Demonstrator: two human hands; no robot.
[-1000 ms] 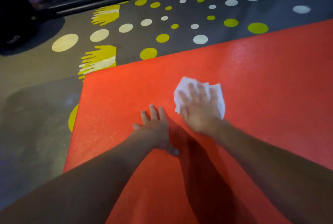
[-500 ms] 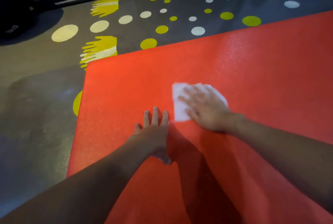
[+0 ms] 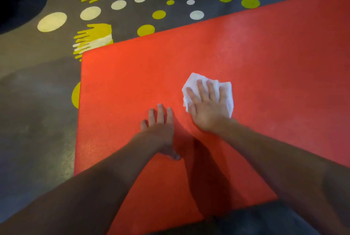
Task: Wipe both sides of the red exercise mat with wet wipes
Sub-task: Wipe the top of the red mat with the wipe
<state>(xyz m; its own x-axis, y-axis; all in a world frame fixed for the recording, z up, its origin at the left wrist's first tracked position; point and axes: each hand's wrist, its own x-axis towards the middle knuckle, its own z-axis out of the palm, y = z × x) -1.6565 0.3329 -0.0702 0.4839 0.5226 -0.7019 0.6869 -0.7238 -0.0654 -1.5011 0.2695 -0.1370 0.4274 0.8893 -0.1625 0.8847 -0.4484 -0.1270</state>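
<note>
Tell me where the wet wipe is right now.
In the head view, the wet wipe lies flat on the red mat, pressed under the right hand, just right of the left hand.

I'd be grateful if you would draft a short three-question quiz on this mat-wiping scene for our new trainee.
1. True or false: the left hand grips the wet wipe.
2. Multiple choice: the right hand is A) lifted clear of the wipe, B) pressed flat on the wipe, C) curled into a fist.
3. Fill in: the left hand rests ___ on the red mat, fingers straight.

Key: 1 false; 2 B; 3 flat.
</note>
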